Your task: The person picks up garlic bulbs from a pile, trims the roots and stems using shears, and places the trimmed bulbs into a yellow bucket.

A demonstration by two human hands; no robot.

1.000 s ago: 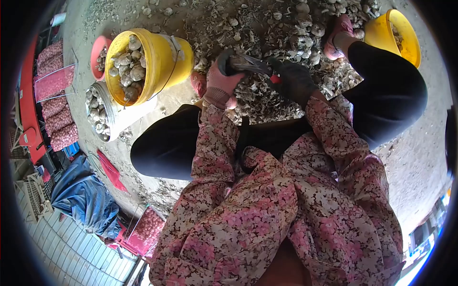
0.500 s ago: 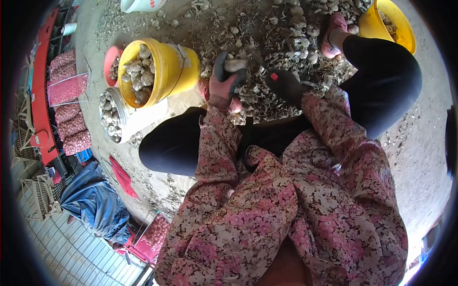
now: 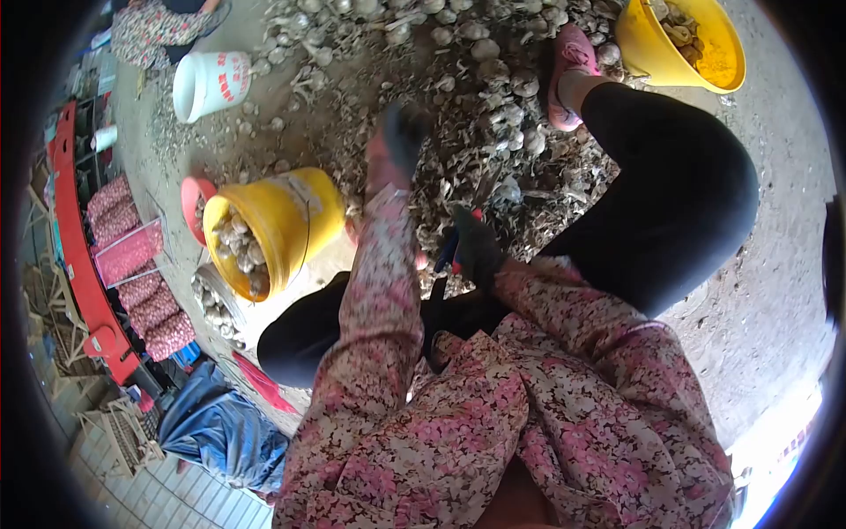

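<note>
My left hand (image 3: 403,141), in a pink and dark grey glove, reaches out over the garlic heap, left of the middle. Motion smears its fingers, and whether anything is in them does not show. Closer to my body, my right hand (image 3: 480,251), in a dark glove, is closed around pruning shears (image 3: 449,250) with red and blue handles; the glove covers much of them. Under and beyond both hands lie garlic bulbs (image 3: 485,50) and dry stalks and trimmings (image 3: 449,145). On the left, a tilted yellow bucket (image 3: 300,225) holds garlic bulbs (image 3: 240,247).
Another yellow bucket (image 3: 634,44) with garlic stands beyond my pink shoe (image 3: 573,66). A metal-coloured pail of bulbs (image 3: 211,304) and a pink tub (image 3: 196,207) sit left. Farther off are a white bucket (image 3: 211,86), another person (image 3: 159,35) and filled net sacks (image 3: 154,309).
My left hand has moved outward, and the garlic bulb it held no longer shows. My right hand has drawn back towards my body. The view has shifted, bringing another person into sight.
</note>
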